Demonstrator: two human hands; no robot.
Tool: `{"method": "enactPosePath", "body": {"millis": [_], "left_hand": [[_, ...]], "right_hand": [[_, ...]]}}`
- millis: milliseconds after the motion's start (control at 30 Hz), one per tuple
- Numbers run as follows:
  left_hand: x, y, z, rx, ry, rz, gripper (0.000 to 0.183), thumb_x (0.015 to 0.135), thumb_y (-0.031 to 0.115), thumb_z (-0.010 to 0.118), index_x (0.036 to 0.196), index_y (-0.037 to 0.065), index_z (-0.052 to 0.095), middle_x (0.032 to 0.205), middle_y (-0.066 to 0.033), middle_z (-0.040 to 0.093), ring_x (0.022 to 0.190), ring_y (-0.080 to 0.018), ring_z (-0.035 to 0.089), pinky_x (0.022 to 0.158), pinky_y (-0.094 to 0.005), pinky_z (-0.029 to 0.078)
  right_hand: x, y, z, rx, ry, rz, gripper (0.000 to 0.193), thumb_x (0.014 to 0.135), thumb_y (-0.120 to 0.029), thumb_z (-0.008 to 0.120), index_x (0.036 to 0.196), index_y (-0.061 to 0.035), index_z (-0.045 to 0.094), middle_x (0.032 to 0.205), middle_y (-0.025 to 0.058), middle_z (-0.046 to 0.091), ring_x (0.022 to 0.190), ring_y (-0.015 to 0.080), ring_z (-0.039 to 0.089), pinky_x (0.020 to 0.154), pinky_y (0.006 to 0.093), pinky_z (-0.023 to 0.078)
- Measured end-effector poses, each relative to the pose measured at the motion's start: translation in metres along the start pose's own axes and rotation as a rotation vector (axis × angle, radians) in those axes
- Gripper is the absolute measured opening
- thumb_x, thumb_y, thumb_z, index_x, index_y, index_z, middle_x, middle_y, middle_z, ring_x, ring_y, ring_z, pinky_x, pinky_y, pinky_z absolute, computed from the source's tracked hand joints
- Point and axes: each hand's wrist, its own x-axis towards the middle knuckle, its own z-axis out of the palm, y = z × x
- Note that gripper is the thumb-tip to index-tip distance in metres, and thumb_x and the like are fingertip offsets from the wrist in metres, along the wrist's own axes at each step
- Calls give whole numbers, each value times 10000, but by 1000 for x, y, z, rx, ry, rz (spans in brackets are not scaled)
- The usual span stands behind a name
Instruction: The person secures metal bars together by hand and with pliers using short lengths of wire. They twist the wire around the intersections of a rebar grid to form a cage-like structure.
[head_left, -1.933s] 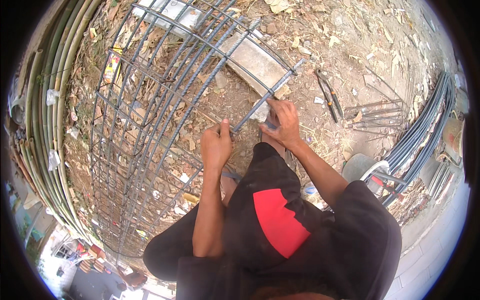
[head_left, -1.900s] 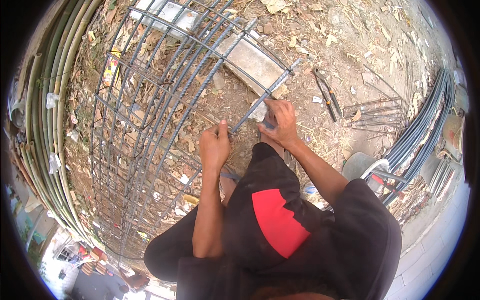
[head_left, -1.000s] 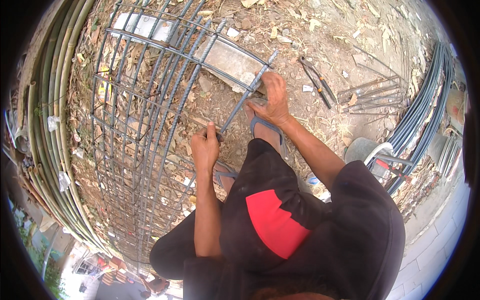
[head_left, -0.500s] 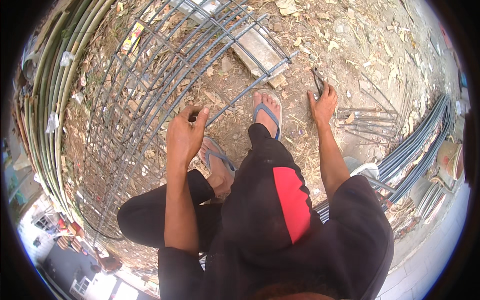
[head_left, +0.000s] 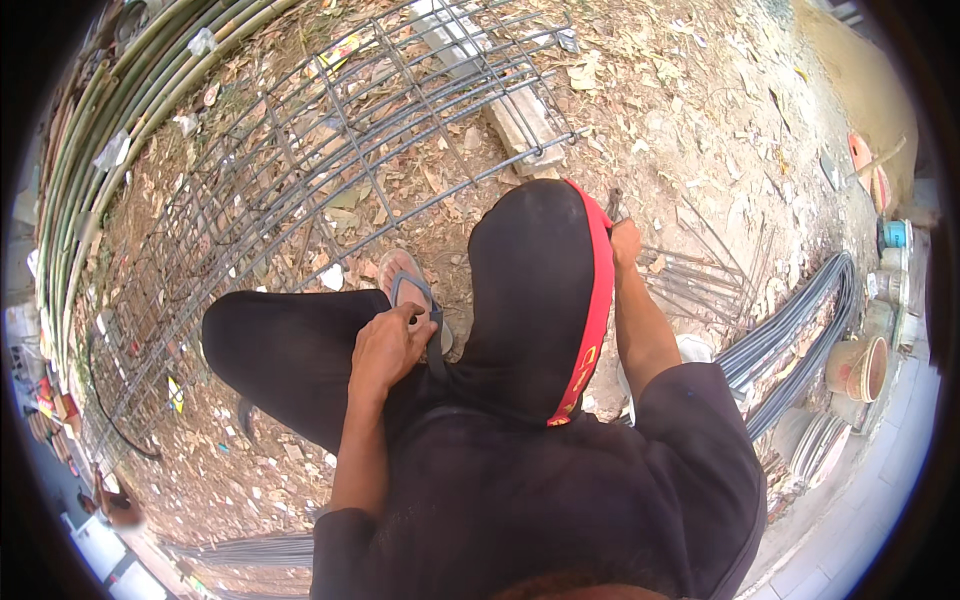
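Much of cage [head_left: 352, 140], upper left of frame, already crossed into grid; rods [head_left: 695, 278], right of centre, left loose. Pincers [head_left: 614, 202] apparently clamped in right hand [head_left: 626, 243]; left hand [head_left: 388, 348], below centre, fingers curled, contents cannot be told.

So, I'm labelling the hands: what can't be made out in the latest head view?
In the head view:
Right hand: fingers partly hidden behind the right knee; grip unclear.
Dark tool: lower part hidden by that hand and knee.
Left hand: most fingertips hidden under the hand itself.
Right foot: hidden by the right knee.
Bamboo poles: far ends cut off by the top edge.
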Motion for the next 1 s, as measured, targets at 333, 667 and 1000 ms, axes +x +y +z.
{"method": "enactPosePath", "body": {"millis": [333, 667, 1000], "left_hand": [[-10, -8, -1, -66, -23, 52, 323, 948, 288, 677, 1086, 0, 723, 970, -230, 736, 911, -380, 724, 831, -448, 552], [-57, 28, -38, -144, 444, 131, 238, 928, 174, 707, 1101, 12, 727, 920, -169, 741, 819, -325, 730, 779, -365, 564], [-149, 41, -112, -42, 1283, 84, 245, 1002, 88, 621, 1084, -135, 682, 891, -213, 733, 805, -242, 720, 765, -300, 556]], "right_hand": [[-40, 68, 102, 605, -151, -136, 657, 802, -477, 798, 1071, 111, 679, 946, 278, 731, 878, 358, 728, 809, 433, 557], [-55, 27, 72, 104, -158, -75, 630, 835, -462, 739, 1151, 63, 592, 1040, 290, 709, 994, 449, 691, 878, 511, 518], [-76, 30, 41, 35, -118, -147, 576, 845, -437, 725, 1137, 45, 608, 1035, 279, 714, 990, 442, 694, 876, 508, 521]]}}
